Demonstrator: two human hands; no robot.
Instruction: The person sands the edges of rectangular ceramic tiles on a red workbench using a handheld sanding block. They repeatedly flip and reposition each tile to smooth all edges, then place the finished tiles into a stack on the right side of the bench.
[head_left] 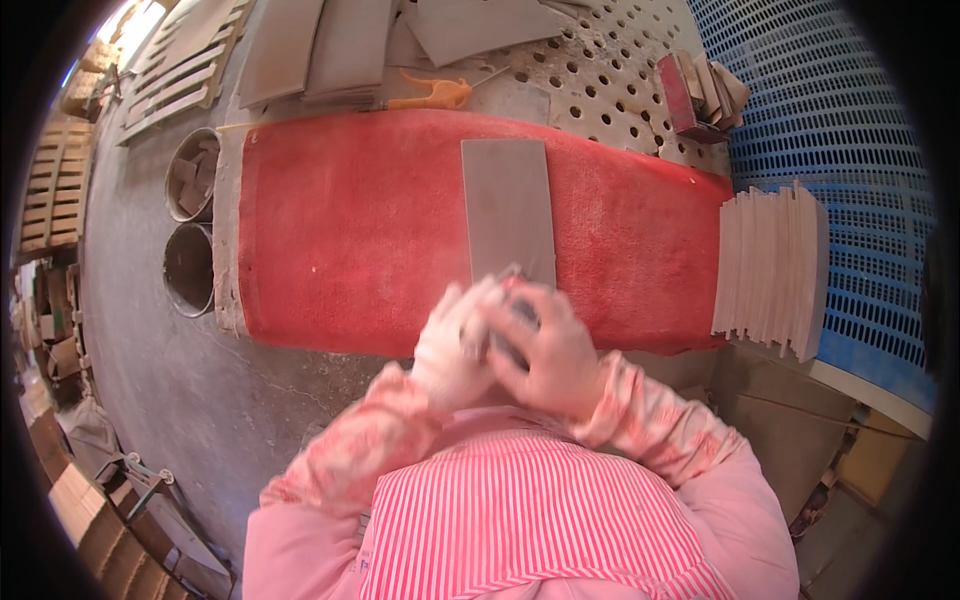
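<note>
My two hands meet in front of my chest, above the near end of a long grey tile (pixel 508 205). The tile lies lengthwise away from me on a red cloth (pixel 350 230). My right hand (pixel 555 355) wraps its fingers round a small dark tool (pixel 524 313) with a red part; its kind is unclear. Pressed close beside it is my left hand (pixel 450 345), pale and smeared by motion. Whether its fingers also grip the tool cannot be made out. The hands hide the tile's near edge.
A stack of tiles (pixel 770 270) stands at the right end, beside a blue perforated panel (pixel 860 240). Beyond the cloth lie a yellow blow gun (pixel 440 94), large grey slabs (pixel 345 50) and a red box of pieces (pixel 695 100). Two buckets (pixel 190 270) stand left.
</note>
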